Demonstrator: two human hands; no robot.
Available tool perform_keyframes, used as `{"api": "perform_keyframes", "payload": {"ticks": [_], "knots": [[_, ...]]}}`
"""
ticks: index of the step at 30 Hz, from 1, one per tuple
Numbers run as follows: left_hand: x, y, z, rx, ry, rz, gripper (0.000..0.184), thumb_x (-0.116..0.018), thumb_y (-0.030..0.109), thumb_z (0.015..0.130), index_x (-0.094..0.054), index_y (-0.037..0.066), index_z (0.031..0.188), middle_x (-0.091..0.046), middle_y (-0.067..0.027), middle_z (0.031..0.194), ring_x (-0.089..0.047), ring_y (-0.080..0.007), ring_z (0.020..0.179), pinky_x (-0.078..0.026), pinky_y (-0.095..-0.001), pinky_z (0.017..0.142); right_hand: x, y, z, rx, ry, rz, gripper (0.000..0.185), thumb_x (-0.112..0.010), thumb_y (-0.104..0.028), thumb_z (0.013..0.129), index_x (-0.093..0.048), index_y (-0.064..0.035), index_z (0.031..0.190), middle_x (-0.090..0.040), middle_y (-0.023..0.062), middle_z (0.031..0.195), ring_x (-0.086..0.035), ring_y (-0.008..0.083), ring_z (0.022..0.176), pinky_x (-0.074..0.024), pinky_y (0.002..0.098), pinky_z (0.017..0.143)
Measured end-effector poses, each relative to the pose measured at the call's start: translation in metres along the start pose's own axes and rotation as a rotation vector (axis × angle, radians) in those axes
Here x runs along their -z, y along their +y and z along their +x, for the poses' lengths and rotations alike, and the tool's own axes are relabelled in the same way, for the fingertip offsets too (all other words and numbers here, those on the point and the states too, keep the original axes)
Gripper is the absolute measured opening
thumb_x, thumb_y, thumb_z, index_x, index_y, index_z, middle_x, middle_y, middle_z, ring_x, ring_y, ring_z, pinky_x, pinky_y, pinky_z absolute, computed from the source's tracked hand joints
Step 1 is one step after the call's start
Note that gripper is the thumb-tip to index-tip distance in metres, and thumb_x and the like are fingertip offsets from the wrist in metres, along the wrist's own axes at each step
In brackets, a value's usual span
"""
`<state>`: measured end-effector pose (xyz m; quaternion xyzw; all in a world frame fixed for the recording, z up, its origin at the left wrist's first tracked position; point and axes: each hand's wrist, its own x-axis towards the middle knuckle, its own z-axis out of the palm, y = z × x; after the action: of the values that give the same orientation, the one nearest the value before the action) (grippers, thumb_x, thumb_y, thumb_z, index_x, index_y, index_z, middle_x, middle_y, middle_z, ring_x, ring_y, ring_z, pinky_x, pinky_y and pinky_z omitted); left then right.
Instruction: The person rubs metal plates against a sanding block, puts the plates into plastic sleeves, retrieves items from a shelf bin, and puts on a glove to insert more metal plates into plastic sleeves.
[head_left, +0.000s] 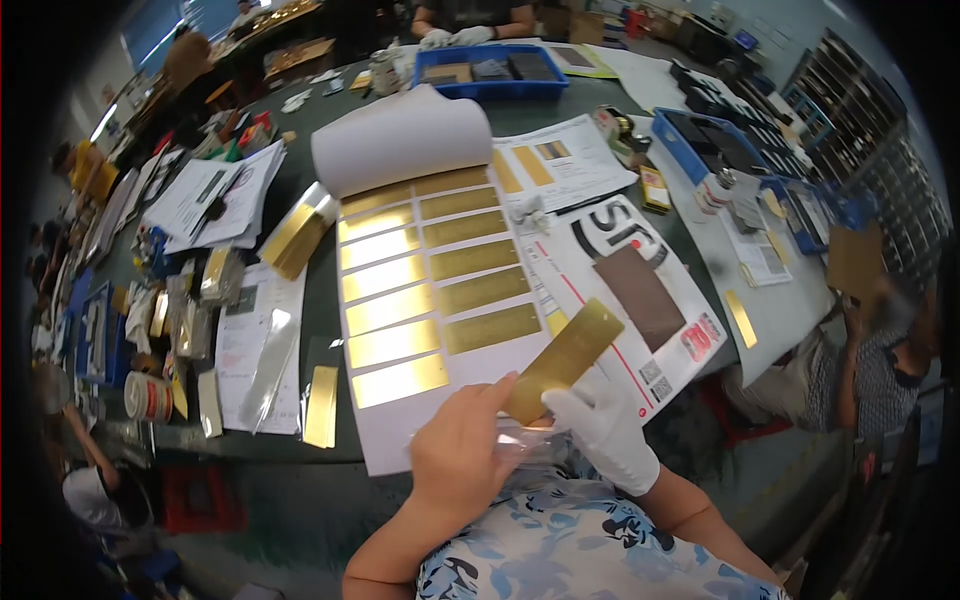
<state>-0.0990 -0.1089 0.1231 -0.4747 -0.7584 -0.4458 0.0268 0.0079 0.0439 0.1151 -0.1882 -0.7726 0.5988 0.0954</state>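
Observation:
A gold metal strip (572,358) is held at its lower end between my two hands, tilted up to the right. My bare left hand (463,440) has its fingers closed at the strip's lower left, with clear plastic film (530,441) beneath. My right hand (597,425), in a white glove, grips the strip's lower right with the thumb on top. Just beyond lies a white sheet (385,437) bearing two columns of gold strips (387,299). A brown rectangular plate (642,296) rests on a printed sheet to the right.
Gold strips (321,406) and plastic-wrapped bundles lie at left, near a round tub (148,397). A blue tray (490,90) stands at the back. A bottle (714,192) and a tape dispenser (620,133) stand at right. Other people sit around the table.

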Motion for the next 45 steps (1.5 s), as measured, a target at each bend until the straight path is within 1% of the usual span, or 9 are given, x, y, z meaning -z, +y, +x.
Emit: {"api": "perform_keyframes", "payload": {"ticks": [2, 3, 4, 5, 8, 11, 29, 44, 45], "knots": [[-0.017, 0.008, 0.004, -0.01, -0.02, -0.056, 0.056, -0.082, 0.008, 0.066, -0.057, 0.002, 0.115, -0.062, -0.016, 0.102, -0.063, -0.0301, 0.082, -0.051, -0.0337, 0.071, 0.02, 0.023, 0.003, 0.451, 0.275, -0.68, 0.02, -0.058, -0.013, 0.088, -0.065, -0.0003, 0.101, -0.062, 0.0137, 0.096, -0.059, 0.0304, 0.082, -0.0469, 0.033, 0.072], [-0.026, 0.013, 0.005, 0.034, -0.073, -0.158, 0.058, -0.081, 0.005, 0.066, -0.055, 0.002, 0.118, -0.059, -0.0166, 0.107, -0.063, -0.0296, 0.081, -0.051, -0.034, 0.07, 0.033, -0.001, 0.005, 0.216, 0.336, -0.323, 0.016, -0.06, -0.01, 0.086, -0.064, -0.0005, 0.098, -0.062, 0.0131, 0.093, -0.06, 0.03, 0.082, -0.0474, 0.0354, 0.072], [-0.035, 0.017, 0.004, 0.082, -0.125, -0.261, 0.06, -0.08, 0.003, 0.067, -0.053, 0.001, 0.12, -0.057, -0.0173, 0.112, -0.064, -0.0291, 0.08, -0.052, -0.0343, 0.069, 0.056, 0.019, 0.013, 0.418, 0.431, -0.646, 0.013, -0.062, -0.007, 0.083, -0.063, 0.0002, 0.094, -0.062, 0.0124, 0.087, -0.06, 0.0295, 0.077, -0.0475, 0.0374, 0.071], [-0.05, 0.018, 0.001, 0.078, -0.13, -0.275, 0.06, -0.08, 0.003, 0.067, -0.053, 0.001, 0.12, -0.057, -0.0173, 0.112, -0.064, -0.0291, 0.08, -0.052, -0.0343, 0.069, 0.069, 0.011, 0.019, 0.186, 0.554, -0.44, 0.011, -0.063, -0.007, 0.081, -0.062, -0.0001, 0.09, -0.061, 0.0133, 0.083, -0.059, 0.0307, 0.078, -0.0467, 0.0394, 0.071], [-0.112, 0.016, -0.019, -0.229, -0.419, -0.392, 0.05, -0.072, 0.004, 0.076, -0.052, 0.001, 0.122, -0.053, -0.0174, 0.121, -0.065, -0.0264, 0.077, -0.053, -0.0336, 0.064, 0.124, 0.036, 0.045, 0.35, 0.552, -0.935, 0.01, -0.06, -0.007, 0.082, -0.062, -0.0012, 0.09, -0.061, 0.017, 0.085, -0.059, 0.0349, 0.084, -0.0457, 0.044, 0.074], [-0.167, 0.022, -0.039, -0.287, -0.426, 0.079, 0.049, -0.059, 0.012, 0.081, -0.051, 0.002, 0.128, -0.048, -0.0209, 0.131, -0.066, -0.0203, 0.066, -0.054, -0.0283, 0.054, 0.155, 0.081, 0.061, 0.35, 0.382, -1.184, 0.015, -0.065, -0.01, 0.079, -0.064, -0.0029, 0.092, -0.064, 0.0148, 0.089, -0.06, 0.0349, 0.084, -0.0469, 0.0448, 0.076], [-0.2, 0.002, -0.038, -0.4, -0.347, 0.353, 0.047, -0.055, 0.012, 0.079, -0.057, 0.006, 0.126, -0.047, -0.0302, 0.133, -0.054, -0.0095, 0.048, -0.048, -0.0214, 0.045, 0.143, 0.076, 0.067, 0.352, 0.25, -1.359, 0.01, -0.058, -0.009, 0.077, -0.059, -0.0064, 0.067, -0.059, 0.0138, 0.073, -0.06, 0.0315, 0.074, -0.0475, 0.0397, 0.07], [-0.197, 0.0, -0.036, -0.419, -0.367, 0.308, 0.051, -0.055, 0.01, 0.077, -0.055, 0.003, 0.127, -0.045, -0.0338, 0.132, -0.054, -0.0092, 0.05, -0.048, -0.0214, 0.046, 0.154, 0.093, 0.084, 0.24, 0.324, -1.229, 0.005, -0.06, -0.009, 0.078, -0.059, -0.0049, 0.076, -0.056, 0.0152, 0.07, -0.059, 0.0335, 0.07, -0.0472, 0.0424, 0.066], [-0.197, -0.001, -0.036, -0.415, -0.366, 0.31, 0.051, -0.055, 0.01, 0.077, -0.055, 0.003, 0.127, -0.045, -0.0338, 0.132, -0.054, -0.0092, 0.05, -0.048, -0.0214, 0.046, 0.152, 0.099, 0.082, 0.233, 0.198, -1.456, 0.005, -0.059, -0.008, 0.079, -0.059, -0.0045, 0.075, -0.057, 0.0138, 0.074, -0.058, 0.0321, 0.072, -0.0473, 0.0415, 0.068]]}}
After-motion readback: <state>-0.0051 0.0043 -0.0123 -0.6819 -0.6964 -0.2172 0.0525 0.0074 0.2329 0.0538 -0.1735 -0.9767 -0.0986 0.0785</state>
